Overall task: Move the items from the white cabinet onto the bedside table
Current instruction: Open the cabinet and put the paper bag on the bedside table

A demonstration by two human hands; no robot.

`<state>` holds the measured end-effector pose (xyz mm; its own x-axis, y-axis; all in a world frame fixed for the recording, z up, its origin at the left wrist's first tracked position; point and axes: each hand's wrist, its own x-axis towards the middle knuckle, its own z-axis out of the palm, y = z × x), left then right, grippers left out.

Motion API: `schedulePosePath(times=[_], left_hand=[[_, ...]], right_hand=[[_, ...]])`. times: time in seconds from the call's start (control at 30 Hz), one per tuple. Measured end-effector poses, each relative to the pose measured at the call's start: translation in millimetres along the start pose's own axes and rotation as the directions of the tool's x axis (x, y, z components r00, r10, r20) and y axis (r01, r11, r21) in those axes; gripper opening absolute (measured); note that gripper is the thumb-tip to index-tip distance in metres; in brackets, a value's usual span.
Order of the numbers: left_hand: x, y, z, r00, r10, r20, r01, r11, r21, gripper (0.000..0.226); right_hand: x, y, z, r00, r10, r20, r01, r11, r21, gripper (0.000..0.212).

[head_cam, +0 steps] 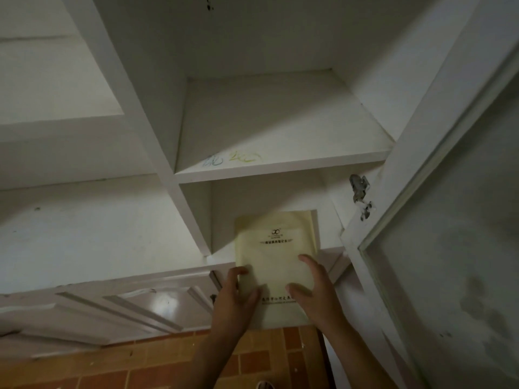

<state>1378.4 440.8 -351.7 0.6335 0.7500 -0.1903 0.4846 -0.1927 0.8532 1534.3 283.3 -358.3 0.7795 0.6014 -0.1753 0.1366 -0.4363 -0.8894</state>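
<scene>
While the pale yellow printed paper booklet (276, 265) overhangs the white cabinet's lower shelf (334, 255) at 6 o'clock, left hand (234, 297) and right hand (316, 290) grasping its side edges, best draw it out level.

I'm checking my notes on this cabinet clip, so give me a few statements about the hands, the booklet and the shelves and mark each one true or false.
1. Both hands, left and right, are on the yellow booklet. True.
2. The booklet is on the upper shelf. False: it is at the lower compartment, and the upper shelf carries only scribbles.
3. The cabinet door on the right is open. True.
4. The floor is grey carpet. False: it is orange-brown tile.
</scene>
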Motion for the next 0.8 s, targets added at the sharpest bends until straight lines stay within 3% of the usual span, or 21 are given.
schedulePosePath(times=[0.17, 0.47, 0.8], left_hand=[[1.1, 13.2, -6.6, 0.998, 0.024, 0.049, -0.026, 0.999, 0.038, 0.045], [-49.3, -2.9, -26.8, 0.998, 0.058, 0.014, -0.058, 0.998, 0.022, 0.046], [-176.3, -43.6, -130.4, 0.958, 0.065, -0.279, -0.083, 0.995, -0.052, 0.038]], right_hand=[[2.4, -6.5, 4.3, 0.999, 0.045, 0.021, -0.047, 0.997, 0.06, 0.076], [-51.2, -23.6, 20.3, 1.0, 0.01, -0.007, -0.01, 1.0, 0.025, 0.074], [-153.1, -99.9, 89.8, 0.97, -0.183, 0.161, 0.193, 0.98, -0.05, 0.075]])
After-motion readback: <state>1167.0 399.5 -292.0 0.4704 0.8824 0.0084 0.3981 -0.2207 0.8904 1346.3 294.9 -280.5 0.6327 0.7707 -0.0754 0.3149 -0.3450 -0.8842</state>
